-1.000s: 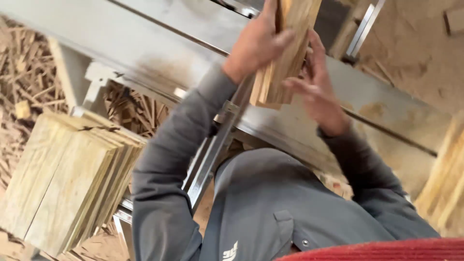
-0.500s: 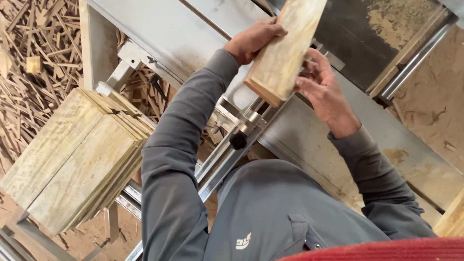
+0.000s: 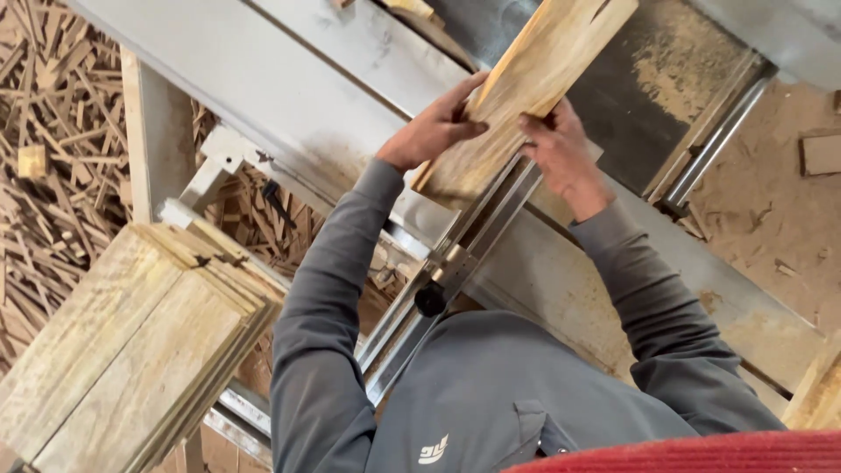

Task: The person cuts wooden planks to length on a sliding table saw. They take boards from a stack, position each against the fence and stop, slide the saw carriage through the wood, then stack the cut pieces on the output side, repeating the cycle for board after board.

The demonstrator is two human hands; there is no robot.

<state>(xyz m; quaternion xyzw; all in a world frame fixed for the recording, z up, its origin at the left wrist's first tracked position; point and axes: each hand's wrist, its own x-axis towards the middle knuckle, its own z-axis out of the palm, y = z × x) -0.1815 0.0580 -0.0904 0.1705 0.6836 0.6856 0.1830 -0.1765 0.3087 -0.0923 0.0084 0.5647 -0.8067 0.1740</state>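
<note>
Sawdust-dusted grey metal makes up the table [image 3: 289, 79] of a woodworking machine, seen from above and running diagonally across the view. Over it the left hand [image 3: 434, 131] is clamped on the near left edge of a pale wooden board [image 3: 526, 88], fingers curled onto its upper face. The right hand [image 3: 561, 153] grips the same board from its right edge, thumb on top and fingers wrapped underneath. The board lies along the diagonal, its near end over a bright metal guide rail [image 3: 455, 254] and its far end running out of the top of the frame. Grey sleeves [image 3: 324, 289] lead from both hands back to the person's grey top. A black knob [image 3: 429, 300] sits on the rail just below the board's near end. To the left, well apart from the hands, a stack of similar boards [image 3: 131, 350] stands on edge. Beyond it, thin wood offcuts [image 3: 53, 131] litter the floor. At the far right edge another board edge [image 3: 815, 394] shows.
</note>
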